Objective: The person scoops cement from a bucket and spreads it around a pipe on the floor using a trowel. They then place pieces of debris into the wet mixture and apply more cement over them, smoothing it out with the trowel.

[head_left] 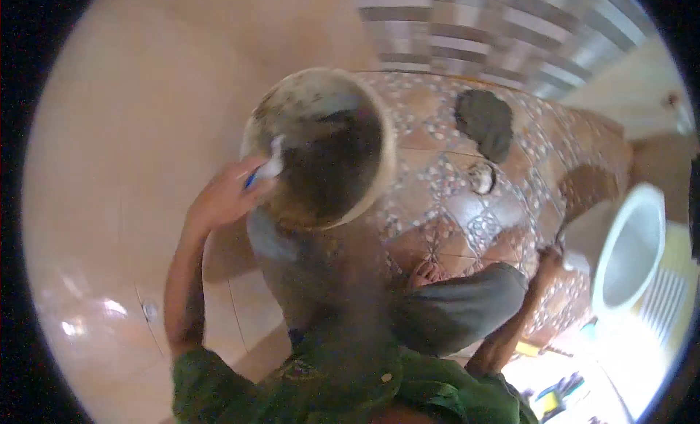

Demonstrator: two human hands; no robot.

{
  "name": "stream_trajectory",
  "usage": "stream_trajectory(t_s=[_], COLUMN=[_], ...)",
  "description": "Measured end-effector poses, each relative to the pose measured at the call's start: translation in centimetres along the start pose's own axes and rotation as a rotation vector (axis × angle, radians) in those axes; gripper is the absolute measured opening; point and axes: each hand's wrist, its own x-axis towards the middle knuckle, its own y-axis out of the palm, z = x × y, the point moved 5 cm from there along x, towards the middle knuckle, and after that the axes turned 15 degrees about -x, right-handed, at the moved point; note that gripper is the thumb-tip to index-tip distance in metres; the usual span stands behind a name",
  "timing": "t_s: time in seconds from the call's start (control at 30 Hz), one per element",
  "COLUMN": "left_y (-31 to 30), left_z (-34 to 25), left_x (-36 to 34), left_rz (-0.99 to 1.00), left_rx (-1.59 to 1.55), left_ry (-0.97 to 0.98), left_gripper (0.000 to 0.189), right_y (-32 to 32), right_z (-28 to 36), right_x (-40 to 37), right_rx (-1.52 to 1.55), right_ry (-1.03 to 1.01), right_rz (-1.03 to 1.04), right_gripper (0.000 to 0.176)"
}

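A large round tub [390, 143] stands in front of me, its pale rim and inner wall smeared with dark grime and its inside dark. My left hand [232, 192] reaches to the tub's left rim, fingers closed round a white and blue brush-like tool [273, 164] whose white end points into the tub. Out to the right, my right hand [552, 258] is down by the base of a pale bucket [605, 267], next to a small white thing [576, 262]. Its fingers are too dim to make out.
A dark grey crumpled cloth [485, 123] lies on the patterned tile floor [423, 180], with a small round white container [481, 177] below it. A bare foot [424, 274] rests near the tub. Smooth beige wall [131, 154] runs along the left, striped tiles [467, 30] at the back.
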Motion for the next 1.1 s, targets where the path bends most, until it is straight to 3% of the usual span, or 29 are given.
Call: stream_trajectory(t_s=[0.03,0.07,0.13,0.17,0.2,0.23,0.3,0.33,0.37,0.47,0.6,0.7,0.83,0.9,1.0,1.1], left_y=[0.7,1.4,4.1,5.6,6.5,7.3,9.8,12.1,15.1,17.7,14.5,8.9,5.9,9.0,15.7,17.2], left_z=[1.9,3.8,6.6,7.8,8.1,8.2,10.2,12.7,15.9,15.7,12.5,7.4,9.0,12.9,18.5,14.6], left_x=[0.9,2.0,6.3,8.6,10.8,12.8,18.0,19.9,21.6,19.3,12.1,9.1,11.7,15.1,16.8,14.8], left_rz=[0.009,0.051,0.169,0.225,0.123,0.014,0.068,0.078,0.091,0.15,0.305,0.404,0.216,0.251,0.451,0.738], left_rx=[0.327,0.395,0.627,0.796,0.796,0.795,0.847,0.676,0.504,0.464,0.537,0.481,0.455,0.559,0.542,0.527], left_ry=[0.131,0.109,0.17,0.232,0.301,0.363,0.227,0.159,0.089,0.098,0.268,0.042,0.002,0.037,0.388,0.261], left_gripper=[0.034,0.031,0.024,0.021,0.016,0.012,0.013,0.015,0.016,0.019,0.026,0.029,0.029,0.027,0.026,0.024], right_y=[-1.5,-1.7,0.7,2.4,4.4,7.6,13.8,16.4,18.7,22.9,24.4,25.3,28.3,29.1,28.8,28.3], right_z=[5.6,14.5,29.5,33.7,35.4,36.4,38.0,37.7,36.3,32.8,34.3,35.3,36.0,36.4,36.1,36.6], right_x=[-0.4,-2.7,-9.9,-12.2,-13.5,-15.8,-20.8,-23.8,-25.6,-26.2,-25.2,-23.5,-24.4,-25.7,-25.6,-26.0], right_rx=[-0.024,0.0,0.08,0.116,0.081,0.0,-0.132,-0.226,-0.256,-0.243,0.064,0.126,0.186,0.126,0.026,0.08], right_ry=[-0.149,-0.172,-0.273,-0.308,-0.44,-0.543,-0.765,-0.553,-0.699,-0.877,-0.507,-0.514,-0.548,-0.632,-0.634,-0.648], right_rz=[-0.03,0.069,0.056,0.028,0.095,0.234,0.516,0.565,0.58,0.542,0.833,0.692,0.55,0.48,0.334,0.316], right_gripper=[0.033,0.036,0.037,0.037,0.034,0.035,0.038,0.046,0.05,0.057,0.061,0.064,0.066,0.067,0.067,0.064])
